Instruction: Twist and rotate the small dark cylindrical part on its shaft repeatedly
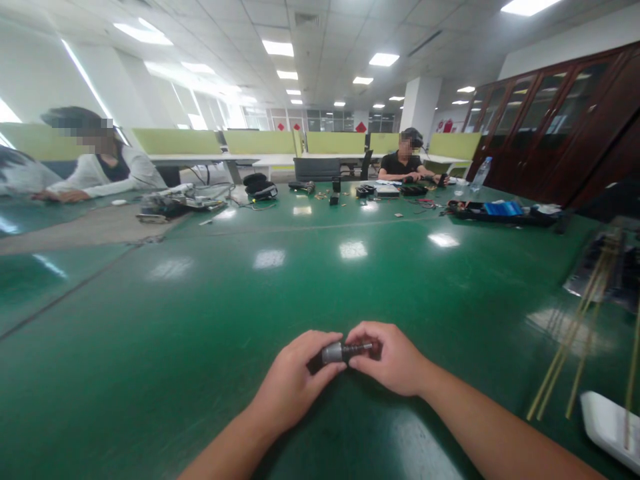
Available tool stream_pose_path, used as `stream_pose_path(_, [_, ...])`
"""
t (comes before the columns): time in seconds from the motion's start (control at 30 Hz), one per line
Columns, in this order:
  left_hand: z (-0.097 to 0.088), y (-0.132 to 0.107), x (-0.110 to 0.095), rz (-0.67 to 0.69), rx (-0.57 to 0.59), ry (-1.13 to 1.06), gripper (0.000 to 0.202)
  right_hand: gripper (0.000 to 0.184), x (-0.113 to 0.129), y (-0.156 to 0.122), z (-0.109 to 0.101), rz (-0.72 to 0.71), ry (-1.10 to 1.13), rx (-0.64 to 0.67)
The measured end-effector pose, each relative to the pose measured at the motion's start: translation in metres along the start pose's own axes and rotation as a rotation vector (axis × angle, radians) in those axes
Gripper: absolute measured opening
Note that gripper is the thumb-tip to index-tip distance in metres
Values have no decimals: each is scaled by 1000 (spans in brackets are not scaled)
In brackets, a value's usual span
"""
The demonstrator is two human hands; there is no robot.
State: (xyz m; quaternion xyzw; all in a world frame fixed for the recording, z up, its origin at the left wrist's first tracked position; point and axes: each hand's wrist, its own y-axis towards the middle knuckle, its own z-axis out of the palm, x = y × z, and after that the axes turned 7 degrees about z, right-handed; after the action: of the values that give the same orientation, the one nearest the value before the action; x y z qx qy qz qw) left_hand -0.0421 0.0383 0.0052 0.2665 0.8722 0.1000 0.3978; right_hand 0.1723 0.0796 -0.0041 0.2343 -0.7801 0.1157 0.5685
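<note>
Low in the middle of the head view, a small dark cylindrical part point(332, 353) with a grey metal collar and a thinner ribbed shaft lies level between my hands; I cannot make out its exact kind. The thumb and fingers of my left hand point(295, 377) are closed round its thick grey end. At its thin end, my right hand point(393, 360) has its fingers curled, with thumb and forefinger close to the shaft. Something reddish-brown shows inside the right palm, partly hidden by the fingers. Both hands are just above the green table point(225, 300).
Thin wooden sticks point(570, 347) and a white tray-like object point(607, 427) are at the right. A black tray with a blue packet point(503, 209), a water bottle point(481, 175) and electronic parts stand at the back. Two people sit beyond, at left point(107, 167) and right point(400, 163).
</note>
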Motion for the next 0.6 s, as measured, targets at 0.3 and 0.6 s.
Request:
stream_pose_path(0.3, [2,-1,0,-38,5,32,34,16,5,1,-4,-53,-120,-19])
stream_pose_path(0.6, [3,0,-2,-23,16,91,31,12,7,-1,-4,-61,-154,-34])
